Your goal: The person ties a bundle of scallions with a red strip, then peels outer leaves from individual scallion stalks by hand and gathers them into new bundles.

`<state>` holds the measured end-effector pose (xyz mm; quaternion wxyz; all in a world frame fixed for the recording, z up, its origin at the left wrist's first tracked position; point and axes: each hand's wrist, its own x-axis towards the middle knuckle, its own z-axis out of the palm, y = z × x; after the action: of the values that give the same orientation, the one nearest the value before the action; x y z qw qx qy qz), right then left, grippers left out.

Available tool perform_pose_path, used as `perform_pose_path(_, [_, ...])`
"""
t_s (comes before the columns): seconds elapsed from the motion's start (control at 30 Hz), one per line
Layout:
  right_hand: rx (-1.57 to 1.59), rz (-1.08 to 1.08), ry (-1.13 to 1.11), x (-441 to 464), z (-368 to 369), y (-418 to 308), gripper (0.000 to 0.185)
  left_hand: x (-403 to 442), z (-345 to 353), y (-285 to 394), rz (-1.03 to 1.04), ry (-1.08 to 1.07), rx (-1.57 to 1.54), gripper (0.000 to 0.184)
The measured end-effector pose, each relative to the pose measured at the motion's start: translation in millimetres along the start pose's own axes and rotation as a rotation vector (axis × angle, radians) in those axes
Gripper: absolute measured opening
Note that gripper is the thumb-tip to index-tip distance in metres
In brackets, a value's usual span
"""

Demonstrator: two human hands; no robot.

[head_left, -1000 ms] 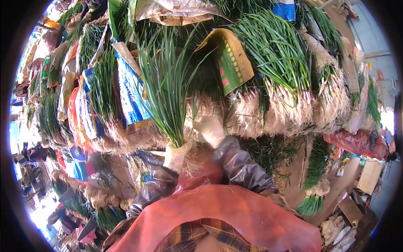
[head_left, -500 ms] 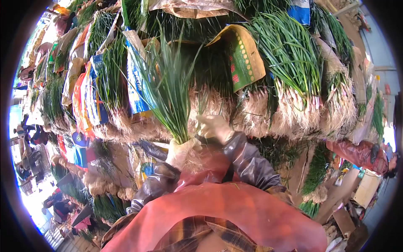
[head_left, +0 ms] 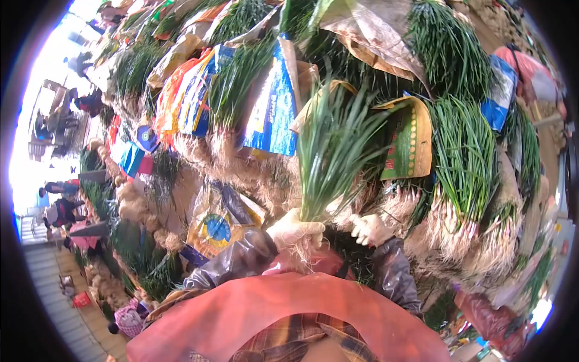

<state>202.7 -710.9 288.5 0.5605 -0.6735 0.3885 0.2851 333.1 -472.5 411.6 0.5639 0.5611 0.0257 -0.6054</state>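
Observation:
My left hand (head_left: 295, 231), in a pale glove, is closed around the lower stems of a bunch of green onions (head_left: 338, 151). The leaves stand up and fan to the right, and the stringy roots (head_left: 301, 256) hang below my fist. Just to the right, my right hand (head_left: 370, 230), also gloved, has its fingers curled in. Whether anything is inside those fingers I cannot make out. Behind both hands lies a long pile of green onions with roots (head_left: 395, 208) facing me. A large loose bunch (head_left: 464, 163) rests on the pile at the right.
Printed sacking pieces, a green-yellow one (head_left: 407, 142) and a blue-white one (head_left: 274, 114), lie among the bundles. A yellow-white bag (head_left: 217, 226) is at my left. A person in a dark red sleeve (head_left: 491, 317) is at lower right; another person (head_left: 534, 72) bends at upper right.
The view has turned, so the pile sits tilted and further right. My left hand still grips the green onions. My right hand has moved away from the pile's root ends, down beside the bunch.

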Motion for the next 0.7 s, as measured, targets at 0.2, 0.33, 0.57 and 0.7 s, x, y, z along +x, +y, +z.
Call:
perform_pose_path(0.2, [0.815, -0.786, -0.595, -56, 31, -79, 0.07, -18, 15, -1, 0.126, -0.143, -0.042, 0.029])
perform_pose_path(0.33, [0.397, -1.19, 0.012, -35, 22, -133, 0.05, -33, 7, 26, 0.2, -0.129, 0.055, 0.028])
perform_pose_path(0.57, [0.535, -0.982, -0.621, -68, 63, -386, 0.051, -52, -106, 131, 0.515, 0.147, 0.123, 0.028])
perform_pose_path(0.7, [0.405, -1.042, -0.342, 25, 123, -422, 0.07, -20, -234, 164, 0.559, 0.137, -0.03, 0.026])
